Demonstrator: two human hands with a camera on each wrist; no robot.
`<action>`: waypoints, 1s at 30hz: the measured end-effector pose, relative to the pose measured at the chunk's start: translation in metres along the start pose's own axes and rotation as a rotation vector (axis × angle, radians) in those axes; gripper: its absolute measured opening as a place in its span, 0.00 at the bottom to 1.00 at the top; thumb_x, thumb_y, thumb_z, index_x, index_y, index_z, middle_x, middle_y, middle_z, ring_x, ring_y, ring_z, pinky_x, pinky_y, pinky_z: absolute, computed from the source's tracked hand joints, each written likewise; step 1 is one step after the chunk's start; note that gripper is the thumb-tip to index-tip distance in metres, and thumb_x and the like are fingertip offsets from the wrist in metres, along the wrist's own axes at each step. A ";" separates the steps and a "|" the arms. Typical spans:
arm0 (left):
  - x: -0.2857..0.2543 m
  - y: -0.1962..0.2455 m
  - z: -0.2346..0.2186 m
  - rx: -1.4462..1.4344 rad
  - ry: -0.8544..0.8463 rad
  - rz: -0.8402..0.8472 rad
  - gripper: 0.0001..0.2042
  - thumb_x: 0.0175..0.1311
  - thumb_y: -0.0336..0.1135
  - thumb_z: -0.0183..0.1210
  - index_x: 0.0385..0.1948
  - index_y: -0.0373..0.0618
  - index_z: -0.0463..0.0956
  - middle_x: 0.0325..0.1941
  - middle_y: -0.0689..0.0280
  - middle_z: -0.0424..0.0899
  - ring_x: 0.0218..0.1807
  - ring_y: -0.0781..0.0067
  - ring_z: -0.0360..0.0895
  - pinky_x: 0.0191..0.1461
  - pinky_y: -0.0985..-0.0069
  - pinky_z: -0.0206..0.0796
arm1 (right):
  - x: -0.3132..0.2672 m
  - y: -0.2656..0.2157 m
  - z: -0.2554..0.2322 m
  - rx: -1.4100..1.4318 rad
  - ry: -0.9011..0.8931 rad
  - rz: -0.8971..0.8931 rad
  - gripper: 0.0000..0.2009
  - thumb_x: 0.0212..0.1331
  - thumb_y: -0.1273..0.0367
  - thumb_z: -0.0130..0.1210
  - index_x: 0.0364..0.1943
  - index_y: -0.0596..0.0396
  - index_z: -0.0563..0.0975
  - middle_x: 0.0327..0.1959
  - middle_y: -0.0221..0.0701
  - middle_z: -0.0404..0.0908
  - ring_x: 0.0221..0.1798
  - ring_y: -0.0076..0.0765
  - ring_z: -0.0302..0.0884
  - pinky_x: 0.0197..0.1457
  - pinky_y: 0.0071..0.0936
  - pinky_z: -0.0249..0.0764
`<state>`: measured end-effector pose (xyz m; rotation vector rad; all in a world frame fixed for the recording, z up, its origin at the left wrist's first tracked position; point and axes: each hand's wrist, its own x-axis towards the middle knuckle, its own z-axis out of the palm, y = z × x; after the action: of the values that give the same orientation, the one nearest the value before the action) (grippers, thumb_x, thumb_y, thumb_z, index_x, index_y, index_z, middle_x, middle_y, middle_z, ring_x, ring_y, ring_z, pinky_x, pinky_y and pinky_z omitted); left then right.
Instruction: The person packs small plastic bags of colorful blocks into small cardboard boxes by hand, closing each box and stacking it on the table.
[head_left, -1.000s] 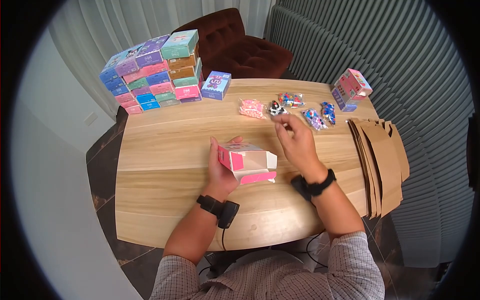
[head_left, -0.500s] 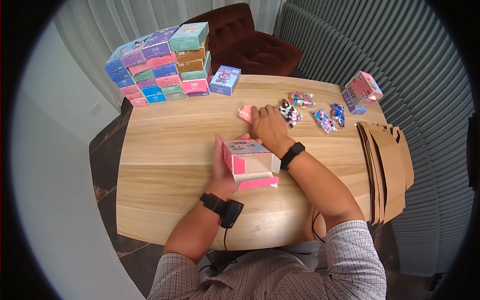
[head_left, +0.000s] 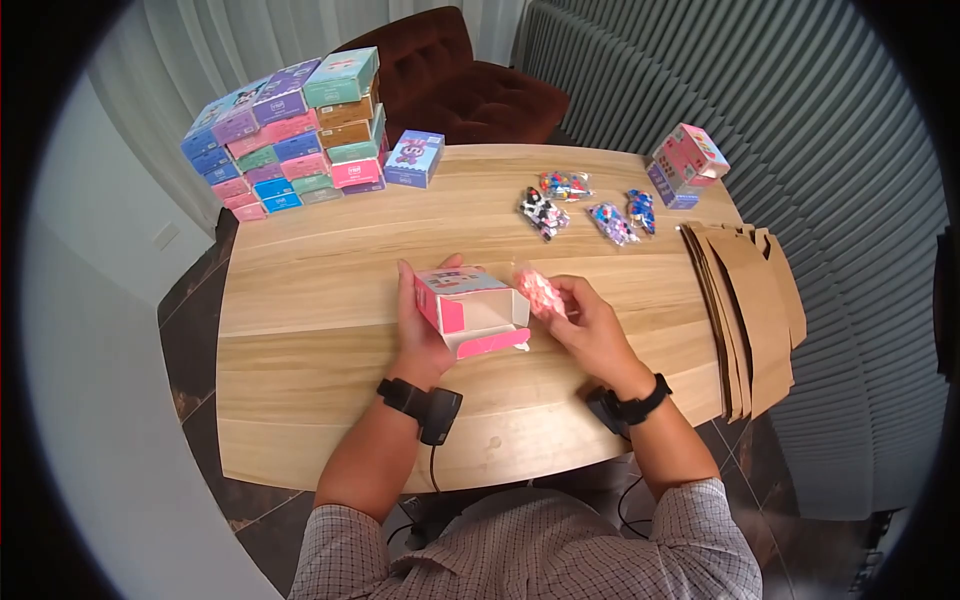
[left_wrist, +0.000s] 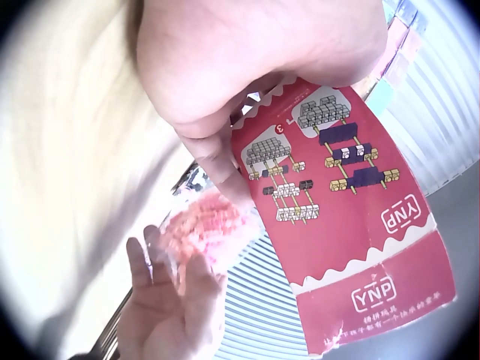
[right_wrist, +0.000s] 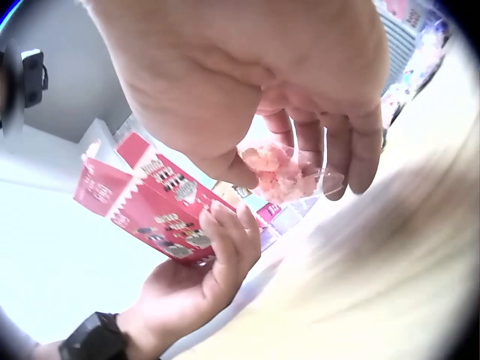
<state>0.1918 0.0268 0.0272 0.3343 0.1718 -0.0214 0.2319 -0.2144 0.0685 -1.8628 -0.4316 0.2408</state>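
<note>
The left hand (head_left: 420, 325) grips a pink box (head_left: 470, 283) whose open end faces the person, with its flaps spread. Red-pink printed sides of this box (left_wrist: 337, 202) fill much of the left wrist view. Between thumb and fingers the right hand (head_left: 597, 335) pinches a clear bag of pink pieces (head_left: 540, 291), just right of the box's open end. In the right wrist view the bag (right_wrist: 279, 174) hangs under the right hand (right_wrist: 247, 82), apart from the box (right_wrist: 161, 199).
Stacked coloured boxes (head_left: 290, 140) stand at the back left, beside a single blue box (head_left: 414, 160). Several bags of pieces, one black and white (head_left: 543, 213), lie at the back. Two boxes (head_left: 688, 165) stand at the back right, above folded brown cardboard (head_left: 750, 310).
The right hand reached to the back of the table, took hold of the bag of pink pieces and brought it toward the person, beside the box. The left hand keeps its grip on the box.
</note>
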 end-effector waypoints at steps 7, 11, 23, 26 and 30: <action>-0.004 -0.003 0.009 0.059 -0.035 0.003 0.39 0.75 0.74 0.44 0.61 0.43 0.76 0.60 0.47 0.81 0.61 0.46 0.81 0.67 0.46 0.75 | -0.046 -0.045 -0.026 0.327 0.289 -0.248 0.17 0.70 0.75 0.62 0.61 0.62 0.76 0.52 0.33 0.84 0.51 0.26 0.82 0.56 0.27 0.78; -0.004 -0.004 0.010 0.069 -0.043 0.005 0.39 0.76 0.74 0.42 0.61 0.42 0.76 0.59 0.47 0.82 0.60 0.47 0.82 0.66 0.47 0.76 | -0.060 -0.065 -0.024 -0.041 0.188 -0.362 0.18 0.65 0.74 0.65 0.58 0.62 0.78 0.52 0.35 0.85 0.50 0.28 0.82 0.56 0.28 0.78; -0.001 -0.005 0.004 0.176 0.013 0.063 0.39 0.76 0.73 0.41 0.61 0.42 0.74 0.57 0.48 0.83 0.62 0.47 0.81 0.67 0.46 0.74 | -0.062 -0.100 -0.001 -0.472 0.101 -0.690 0.20 0.47 0.75 0.72 0.48 0.57 0.84 0.43 0.36 0.87 0.42 0.44 0.84 0.46 0.35 0.81; -0.002 -0.005 0.005 0.189 0.009 0.066 0.38 0.77 0.72 0.41 0.62 0.41 0.74 0.57 0.49 0.83 0.61 0.48 0.81 0.67 0.46 0.75 | -0.066 -0.106 -0.005 -0.461 0.078 -0.687 0.19 0.47 0.75 0.73 0.47 0.57 0.85 0.42 0.36 0.86 0.40 0.43 0.83 0.45 0.35 0.81; -0.003 -0.005 0.005 0.146 -0.048 0.032 0.38 0.78 0.71 0.40 0.61 0.40 0.74 0.57 0.49 0.83 0.61 0.48 0.81 0.67 0.48 0.74 | -0.062 -0.104 -0.004 -0.541 0.153 -0.702 0.18 0.48 0.74 0.74 0.46 0.56 0.84 0.39 0.36 0.86 0.39 0.44 0.83 0.42 0.37 0.80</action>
<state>0.1894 0.0201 0.0301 0.4813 0.1171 -0.0103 0.1584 -0.2136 0.1650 -2.0917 -1.0852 -0.5373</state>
